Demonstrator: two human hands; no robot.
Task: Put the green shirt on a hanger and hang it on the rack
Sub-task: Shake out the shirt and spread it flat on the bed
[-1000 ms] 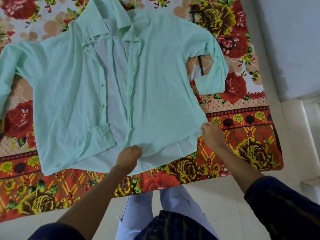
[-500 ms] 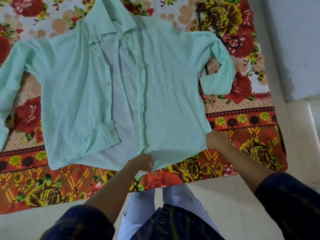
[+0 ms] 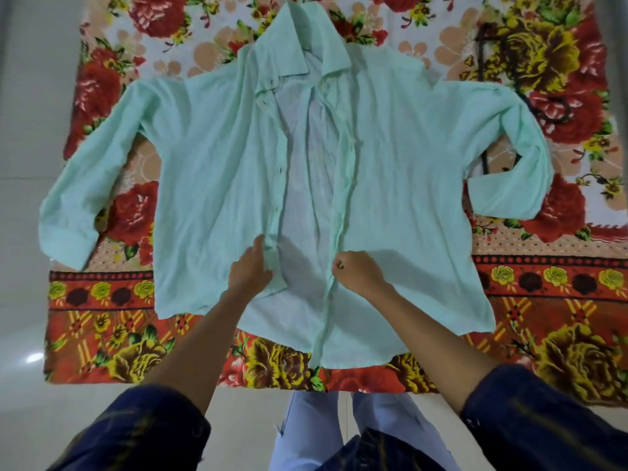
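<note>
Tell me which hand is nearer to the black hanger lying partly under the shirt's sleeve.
Right. The right hand pinches the front edge of the mint-green cotton shirt, on the side of the black hanger. The left hand holds the opposite front edge, farther away.

The green shirt — pale mint, long-sleeved, collared — is laid face up and unbuttoned, its front panels parted so the paler inner back is shown. The collar points away, both sleeves are spread sideways and bent at the elbows, and the hem lies nearest.
</note>
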